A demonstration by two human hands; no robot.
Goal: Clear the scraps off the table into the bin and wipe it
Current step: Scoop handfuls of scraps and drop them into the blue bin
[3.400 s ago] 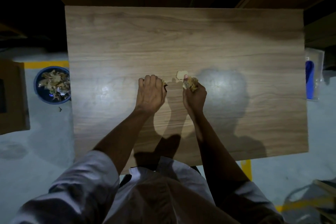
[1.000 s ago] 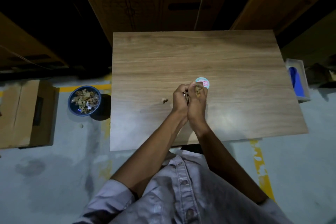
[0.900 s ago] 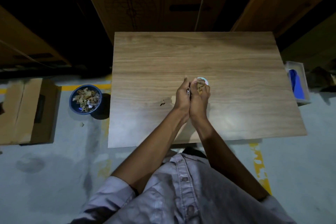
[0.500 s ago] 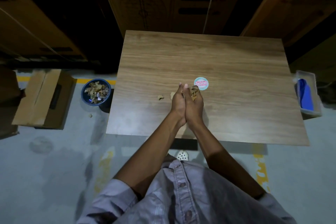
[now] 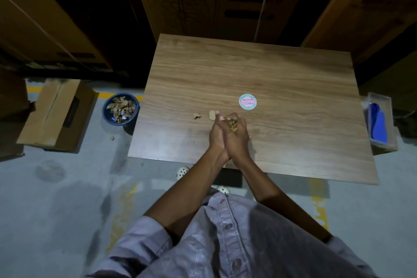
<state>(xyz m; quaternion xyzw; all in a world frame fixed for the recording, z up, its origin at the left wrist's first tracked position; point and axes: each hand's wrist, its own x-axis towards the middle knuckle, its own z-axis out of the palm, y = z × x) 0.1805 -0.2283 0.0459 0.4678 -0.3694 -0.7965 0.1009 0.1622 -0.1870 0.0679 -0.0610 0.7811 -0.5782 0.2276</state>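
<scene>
Sitting on the floor left of the table (image 5: 259,70): blue bin (image 5: 106,111) full of scraps. Lying loose on the wood: two bits (image 5: 197,116). Pressed together, left hand (image 5: 216,134) and right hand (image 5: 238,137), cupping a scrap bundle (image 5: 232,123). Farther right, round sticker (image 5: 247,101).

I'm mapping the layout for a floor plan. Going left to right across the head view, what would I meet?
cardboard box → blue bin → small scrap → cupped hands → round sticker → clear tray with a blue item
</scene>
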